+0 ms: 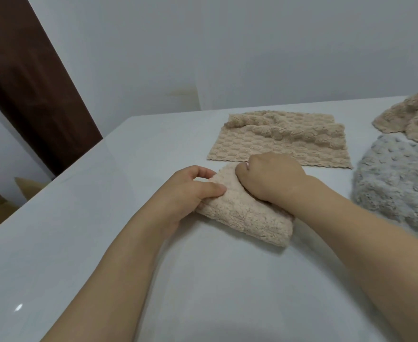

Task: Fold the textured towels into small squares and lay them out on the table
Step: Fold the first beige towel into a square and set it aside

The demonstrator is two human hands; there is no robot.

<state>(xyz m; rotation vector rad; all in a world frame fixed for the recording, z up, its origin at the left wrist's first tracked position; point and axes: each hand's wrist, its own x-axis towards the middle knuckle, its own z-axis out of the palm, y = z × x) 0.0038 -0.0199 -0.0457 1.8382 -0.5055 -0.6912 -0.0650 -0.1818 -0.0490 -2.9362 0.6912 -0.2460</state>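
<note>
A beige textured towel, folded into a small thick bundle, lies on the white table in the middle of the view. My left hand grips its left edge, thumb on top and fingers curled round the far side. My right hand grips the far right part of the same towel with curled fingers. Behind it a second beige towel lies roughly spread out, its far edge rumpled.
A grey fluffy towel is heaped at the right edge of the table. Another crumpled beige towel sits at the far right. A white wall and a dark brown door stand beyond the table's far left edge.
</note>
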